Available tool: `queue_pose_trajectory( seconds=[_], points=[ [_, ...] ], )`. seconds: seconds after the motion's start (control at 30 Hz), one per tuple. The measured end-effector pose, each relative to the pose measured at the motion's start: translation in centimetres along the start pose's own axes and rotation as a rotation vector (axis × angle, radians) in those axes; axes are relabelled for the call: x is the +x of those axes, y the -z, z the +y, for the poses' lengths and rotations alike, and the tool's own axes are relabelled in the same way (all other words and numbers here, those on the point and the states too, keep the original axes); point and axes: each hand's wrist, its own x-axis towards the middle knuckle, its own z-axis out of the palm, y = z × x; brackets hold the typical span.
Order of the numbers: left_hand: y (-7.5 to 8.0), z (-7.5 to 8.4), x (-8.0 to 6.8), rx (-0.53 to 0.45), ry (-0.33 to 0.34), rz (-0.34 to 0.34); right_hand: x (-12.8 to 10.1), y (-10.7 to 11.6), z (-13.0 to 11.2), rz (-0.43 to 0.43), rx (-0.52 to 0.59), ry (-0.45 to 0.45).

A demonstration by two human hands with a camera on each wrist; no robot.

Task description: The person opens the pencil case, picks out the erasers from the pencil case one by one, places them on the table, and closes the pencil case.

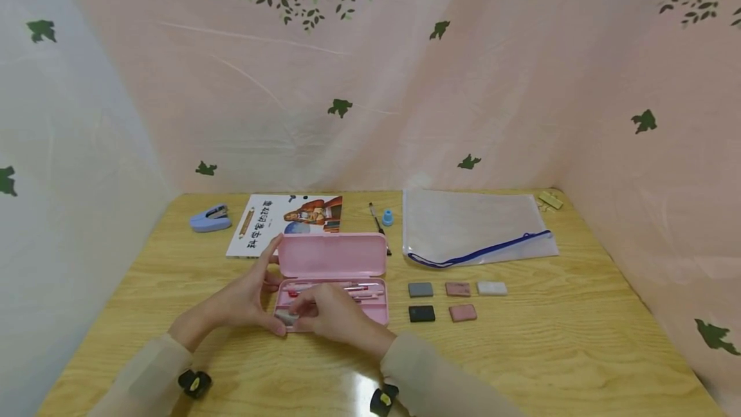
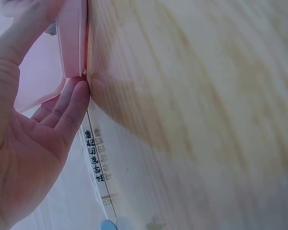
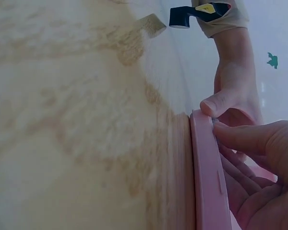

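Open pink pencil case [image 1: 332, 275] in the middle of the wooden tabletop [image 1: 521, 352], lid up, pens lying inside. Left hand [image 1: 246, 298] at the case's left end, fingers straight and loose, fingertips [image 2: 79, 91] touching the corner, thumb against the near edge; grip released, clutching nothing. Right hand [image 1: 330, 314] at the front left of the tray, grip pinching a small grey eraser [image 1: 286, 318] just at the case's near rim. In the right wrist view, only fingers [image 3: 245, 139] curled over the pink rim [image 3: 209, 182], eraser mostly hidden.

Just right of the case, five more erasers in two rows: grey eraser [image 1: 420, 289], pink eraser [image 1: 458, 288] and white eraser [image 1: 491, 287] in the back row, black eraser [image 1: 421, 313] and second pink eraser [image 1: 462, 313] in front. Behind them, a clear zip pouch [image 1: 475, 227] with a blue zipper. Behind the case, a booklet [image 1: 286, 224], a black pen [image 1: 379, 227] and a small blue cap [image 1: 387, 217]. Far left, a blue stapler [image 1: 211, 218]. Far right corner, a small yellow clip [image 1: 550, 200].
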Motion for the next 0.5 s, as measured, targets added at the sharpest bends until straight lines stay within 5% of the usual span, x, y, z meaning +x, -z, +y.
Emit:
queue_pose_trajectory(
  seconds=[0.5],
  points=[
    [0.01,-0.02,-0.04,0.013,-0.023,-0.001,-0.07,-0.04,0.02,0.035,-0.008,0.011]
  ],
)
